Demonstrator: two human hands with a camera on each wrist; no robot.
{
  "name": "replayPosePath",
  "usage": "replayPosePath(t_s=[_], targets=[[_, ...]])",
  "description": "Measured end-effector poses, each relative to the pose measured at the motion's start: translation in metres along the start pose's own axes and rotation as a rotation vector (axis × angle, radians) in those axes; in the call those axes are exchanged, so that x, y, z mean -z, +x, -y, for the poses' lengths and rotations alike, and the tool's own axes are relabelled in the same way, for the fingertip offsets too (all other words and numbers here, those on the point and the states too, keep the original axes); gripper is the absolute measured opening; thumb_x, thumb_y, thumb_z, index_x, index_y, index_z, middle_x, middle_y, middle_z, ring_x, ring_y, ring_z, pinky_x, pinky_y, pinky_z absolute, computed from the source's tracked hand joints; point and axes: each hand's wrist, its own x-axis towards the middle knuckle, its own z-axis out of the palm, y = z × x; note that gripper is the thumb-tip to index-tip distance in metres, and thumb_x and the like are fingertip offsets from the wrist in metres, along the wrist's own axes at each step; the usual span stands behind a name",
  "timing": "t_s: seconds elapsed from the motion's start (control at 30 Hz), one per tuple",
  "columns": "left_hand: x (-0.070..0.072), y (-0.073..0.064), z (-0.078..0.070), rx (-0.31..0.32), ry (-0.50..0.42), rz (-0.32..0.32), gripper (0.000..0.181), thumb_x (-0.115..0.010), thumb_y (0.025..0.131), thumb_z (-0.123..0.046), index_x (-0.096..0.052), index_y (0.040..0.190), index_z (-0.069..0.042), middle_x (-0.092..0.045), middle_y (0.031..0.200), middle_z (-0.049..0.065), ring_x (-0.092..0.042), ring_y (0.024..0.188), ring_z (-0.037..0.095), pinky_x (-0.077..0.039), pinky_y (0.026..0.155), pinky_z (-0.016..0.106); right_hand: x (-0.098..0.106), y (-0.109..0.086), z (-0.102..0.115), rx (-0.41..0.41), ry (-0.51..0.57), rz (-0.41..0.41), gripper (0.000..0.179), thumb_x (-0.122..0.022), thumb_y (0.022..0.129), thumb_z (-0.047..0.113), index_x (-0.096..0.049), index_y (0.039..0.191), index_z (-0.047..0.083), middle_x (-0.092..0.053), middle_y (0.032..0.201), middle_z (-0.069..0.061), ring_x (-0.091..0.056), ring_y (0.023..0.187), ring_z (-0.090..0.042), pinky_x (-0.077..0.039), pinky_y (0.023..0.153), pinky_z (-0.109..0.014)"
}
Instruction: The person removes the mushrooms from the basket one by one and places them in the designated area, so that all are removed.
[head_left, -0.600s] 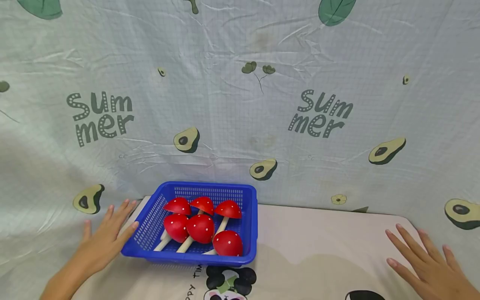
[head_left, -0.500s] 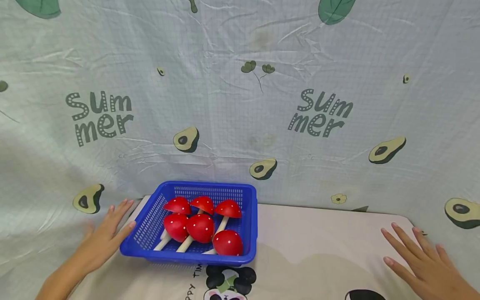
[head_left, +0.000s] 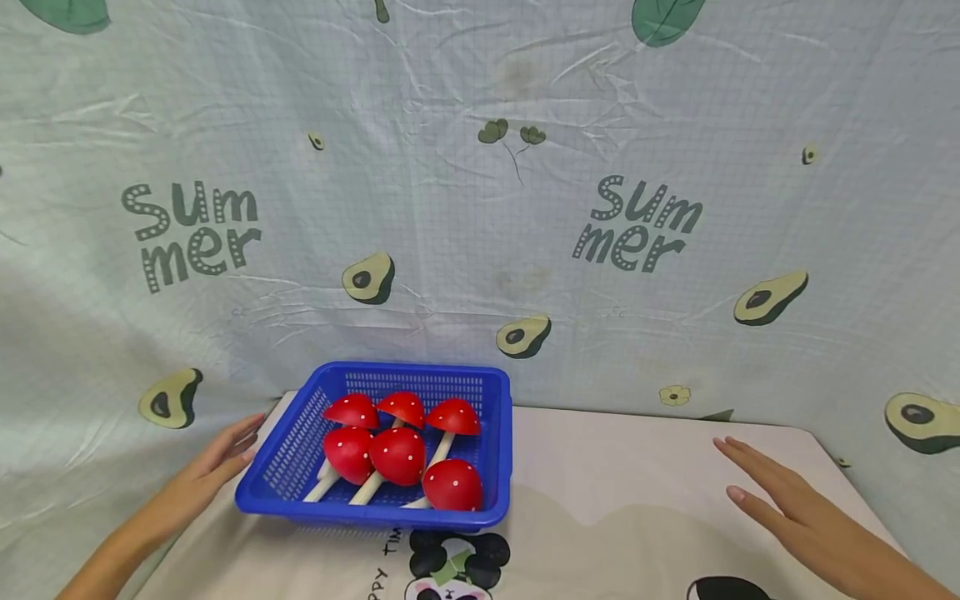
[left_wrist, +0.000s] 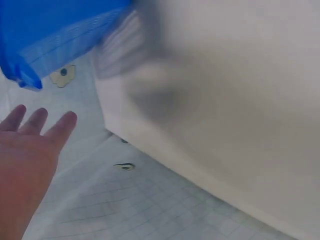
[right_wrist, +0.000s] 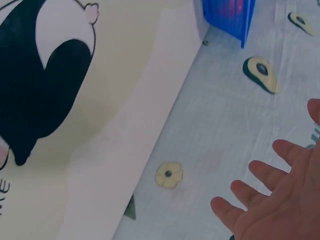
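Note:
A blue plastic basket (head_left: 375, 517) stands on the left part of the table in the head view. Several toy mushrooms (head_left: 398, 457) with red, white-dotted caps and pale stems lie inside it. My left hand (head_left: 206, 475) is just left of the basket, fingers extended and holding nothing; in the left wrist view a gap shows between its fingers and the basket (left_wrist: 65, 45). Over the right side of the table my right hand (head_left: 802, 517) has straight fingers and holds nothing. The right wrist view shows that hand (right_wrist: 280, 195) with its fingers spread, far from the basket (right_wrist: 230, 20).
The table (head_left: 600, 467) has a pale cover with printed panda drawings (head_left: 450, 567). Behind and beside it hangs a grey-white cloth (head_left: 450, 208) printed with avocados and lettering. The table's back edge runs along this cloth.
My right hand has moved left, inward over the table, and turned more edge-on. My left hand has shifted slightly down and turned, staying beside the basket. The basket and mushrooms keep their places.

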Motion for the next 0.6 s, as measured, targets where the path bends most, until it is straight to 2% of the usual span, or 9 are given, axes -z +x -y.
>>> replayPosePath(t_s=[0.03, 0.13, 0.23, 0.3, 0.37, 0.43, 0.6], targets=[[0.0, 0.001, 0.002, 0.004, -0.008, 0.008, 0.061, -0.041, 0.111, -0.026, -0.016, 0.159, 0.001, -0.019, 0.16, 0.034, -0.024, 0.139, 0.062, -0.034, 0.089, 0.004, 0.001, 0.002, 0.005, -0.003, 0.011, 0.009, 0.057, -0.05, 0.108, 0.032, -0.028, 0.161, 0.028, -0.034, 0.161, -0.012, -0.007, 0.126, 0.03, -0.004, 0.092, 0.005], [-0.002, 0.003, 0.008, 0.038, -0.015, 0.035, 0.062, -0.041, 0.111, -0.027, -0.016, 0.159, 0.002, -0.019, 0.16, 0.034, -0.027, 0.139, 0.061, -0.04, 0.087, 0.01, 0.003, 0.009, 0.018, -0.008, 0.032, 0.024, 0.055, -0.05, 0.108, 0.035, -0.032, 0.159, 0.031, -0.038, 0.159, -0.005, -0.016, 0.127, 0.029, -0.02, 0.095, 0.001], [-0.004, 0.005, 0.012, 0.091, -0.028, 0.063, 0.064, -0.042, 0.11, -0.032, -0.015, 0.16, -0.001, -0.017, 0.162, 0.033, -0.025, 0.141, 0.059, -0.049, 0.101, 0.036, 0.003, 0.018, 0.03, -0.011, 0.049, 0.046, 0.052, -0.049, 0.108, 0.035, -0.035, 0.158, 0.03, -0.042, 0.157, -0.003, -0.027, 0.129, 0.023, -0.037, 0.094, -0.01], [-0.005, 0.006, 0.014, 0.123, -0.038, 0.08, 0.066, -0.042, 0.11, -0.035, -0.015, 0.161, -0.005, -0.015, 0.162, 0.033, -0.024, 0.142, 0.059, -0.044, 0.106, 0.058, 0.002, 0.023, 0.037, -0.012, 0.07, 0.054, 0.051, -0.049, 0.108, 0.035, -0.037, 0.157, 0.029, -0.044, 0.157, -0.003, -0.034, 0.13, 0.017, -0.045, 0.093, -0.019], [-0.007, 0.007, 0.015, 0.144, -0.063, 0.089, 0.067, -0.043, 0.109, -0.038, -0.015, 0.162, -0.007, -0.013, 0.162, 0.033, -0.021, 0.142, 0.059, -0.033, 0.104, 0.074, 0.0, 0.028, 0.045, -0.011, 0.104, 0.065, 0.051, -0.048, 0.108, 0.036, -0.037, 0.157, 0.029, -0.044, 0.157, -0.003, -0.038, 0.131, 0.012, -0.048, 0.093, -0.024], [-0.008, 0.007, 0.016, 0.14, -0.075, 0.091, 0.066, -0.042, 0.109, -0.037, -0.015, 0.162, -0.007, -0.012, 0.162, 0.034, -0.021, 0.142, 0.059, -0.031, 0.103, 0.076, -0.002, 0.031, 0.054, -0.006, 0.139, 0.067, 0.05, -0.048, 0.108, 0.036, -0.038, 0.157, 0.029, -0.044, 0.156, -0.001, -0.041, 0.132, 0.006, -0.049, 0.094, -0.025], [-0.008, 0.008, 0.02, 0.155, -0.081, 0.093, 0.065, -0.042, 0.11, -0.036, -0.016, 0.161, -0.007, -0.012, 0.162, 0.034, -0.021, 0.142, 0.059, -0.031, 0.104, 0.075, -0.007, 0.045, 0.078, 0.003, 0.248, 0.111, 0.052, -0.05, 0.107, 0.04, -0.038, 0.156, 0.028, -0.042, 0.158, 0.001, -0.048, 0.139, -0.022, -0.049, 0.097, -0.028]])
